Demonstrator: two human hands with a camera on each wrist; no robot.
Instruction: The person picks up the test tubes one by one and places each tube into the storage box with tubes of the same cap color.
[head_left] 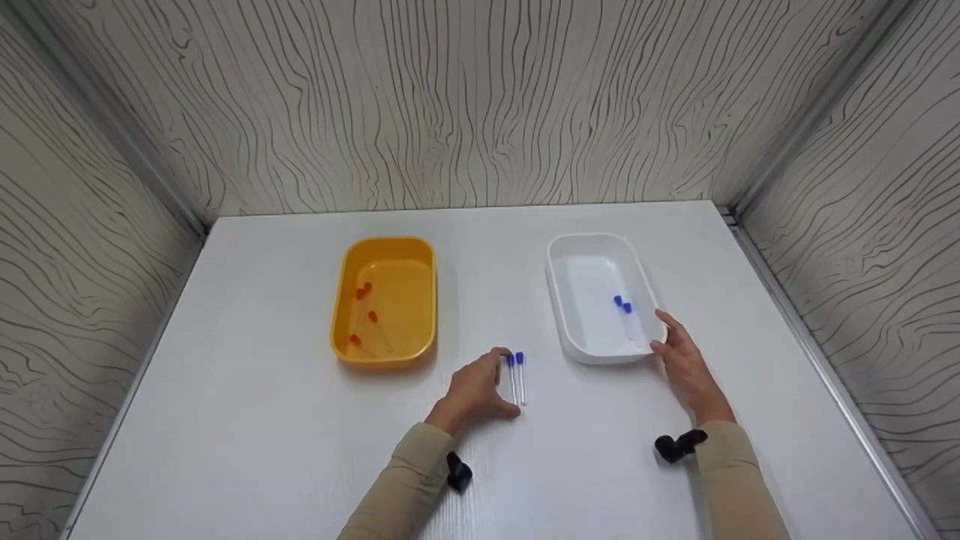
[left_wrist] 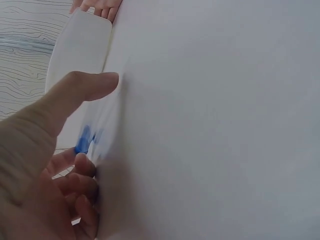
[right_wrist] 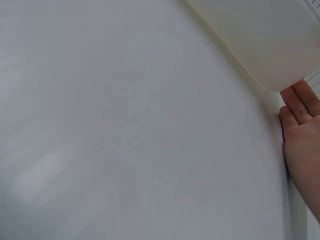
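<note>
Two thin clear test tubes with blue caps (head_left: pixel 520 358) lie side by side on the white table. My left hand (head_left: pixel 474 388) is around their left side, with the index fingertip at the caps and the thumb near the lower ends. In the left wrist view, the thumb (left_wrist: pixel 100 86) is spread well away from the curled fingers (left_wrist: pixel 82 185), which are beside a blue cap (left_wrist: pixel 83 141). My right hand (head_left: pixel 682 364) holds the near right corner of a white tray (head_left: pixel 564 319), thumb at the rim and fingers along the outer wall. Two blue-capped tubes (head_left: pixel 627 308) lie inside it.
A yellow-orange tray (head_left: pixel 384 363) stands on the left of the table (head_left: pixel 247 420), holding several red-capped tubes (head_left: pixel 373 317). Wood-patterned panels (head_left: pixel 450 105) enclose the back and both sides. A small black device (head_left: pixel 679 447) is on each wrist.
</note>
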